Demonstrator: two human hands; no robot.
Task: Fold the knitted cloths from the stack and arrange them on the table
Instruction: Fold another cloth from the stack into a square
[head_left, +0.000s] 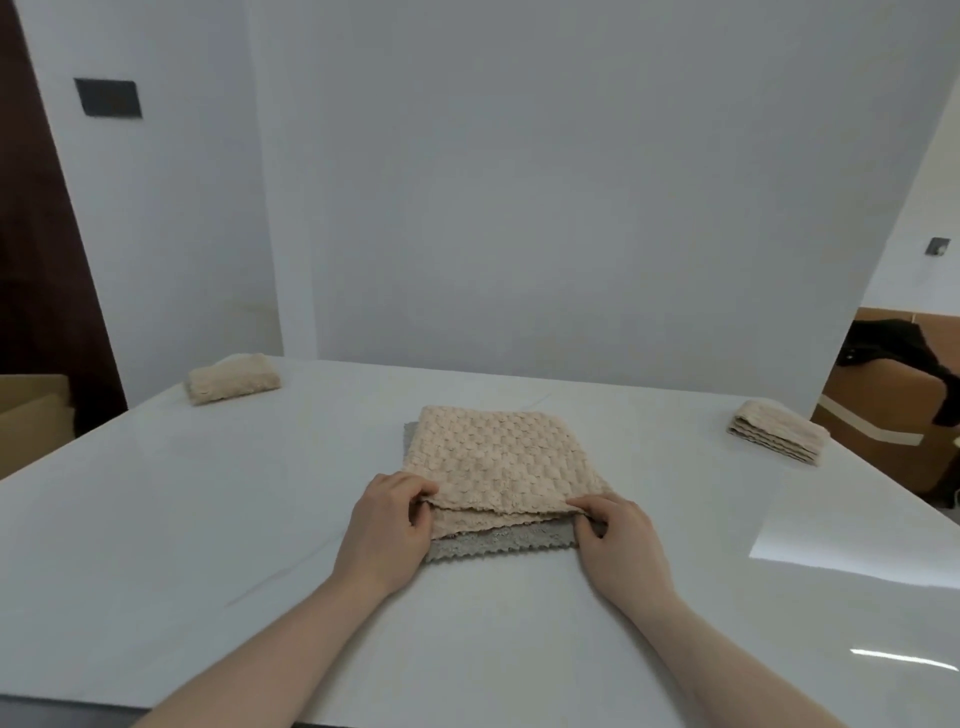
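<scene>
A stack of knitted cloths lies at the middle of the white table (156, 519). The top beige cloth (493, 457) is raised slightly at its near edge. Under it lie another beige cloth (488, 525) and a grey cloth (498, 545). My left hand (387, 525) pinches the near left corner of the top beige cloth. My right hand (618, 540) pinches its near right corner. A folded beige cloth (234, 378) sits at the far left corner of the table. Another folded beige cloth (776, 432) sits at the far right edge.
A white wall panel (519, 208) stands right behind the table. Cardboard boxes (878, 415) with a black garment (904, 353) over them are off the table to the right. More cardboard (31, 405) and a dark door (36, 234) are at the left.
</scene>
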